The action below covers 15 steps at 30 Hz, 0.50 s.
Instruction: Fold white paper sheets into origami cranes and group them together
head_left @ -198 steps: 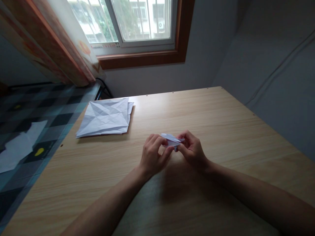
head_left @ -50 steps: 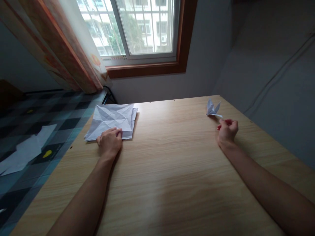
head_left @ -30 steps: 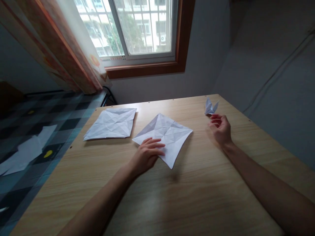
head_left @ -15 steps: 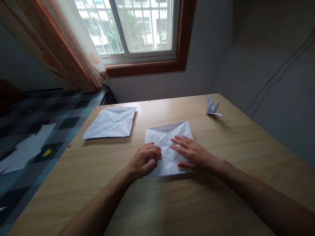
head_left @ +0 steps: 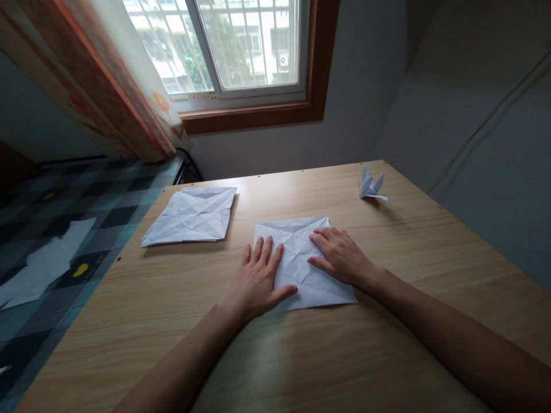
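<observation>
A white sheet of paper with many crease lines lies on the wooden table in front of me. My left hand rests flat on its left side, fingers spread and thumb stretched toward the middle. On the right side of the sheet lies my right hand, fingers bent slightly and thumb apart from them. Neither hand grips anything. Parts of the sheet's left and right edges are hidden under my hands.
A stack of creased white sheets lies at the table's back left. At the back right stands a folded paper crane. Left of the table, loose white paper lies on a checkered cloth. A window is behind.
My left hand has uncurled and spread flat on the sheet. My right hand has shifted slightly up and right, its fingers drawn in. The sheet's far edge lies flatter.
</observation>
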Each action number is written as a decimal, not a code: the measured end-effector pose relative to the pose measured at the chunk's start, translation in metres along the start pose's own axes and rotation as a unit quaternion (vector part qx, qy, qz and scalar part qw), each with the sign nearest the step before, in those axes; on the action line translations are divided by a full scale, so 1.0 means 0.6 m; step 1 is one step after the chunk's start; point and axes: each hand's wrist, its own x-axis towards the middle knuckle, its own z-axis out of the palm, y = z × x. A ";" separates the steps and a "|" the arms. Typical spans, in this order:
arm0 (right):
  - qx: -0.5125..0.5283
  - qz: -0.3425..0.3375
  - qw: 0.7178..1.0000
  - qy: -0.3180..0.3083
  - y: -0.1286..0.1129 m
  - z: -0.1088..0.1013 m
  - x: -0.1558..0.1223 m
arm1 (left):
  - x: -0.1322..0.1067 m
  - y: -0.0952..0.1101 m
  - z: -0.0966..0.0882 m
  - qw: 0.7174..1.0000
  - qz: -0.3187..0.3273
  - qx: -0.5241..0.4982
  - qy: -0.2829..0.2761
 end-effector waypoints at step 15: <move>-0.035 0.000 0.997 -0.070 0.058 0.016 -0.006 | -0.013 -0.031 -0.013 0.998 0.057 -0.011 -0.035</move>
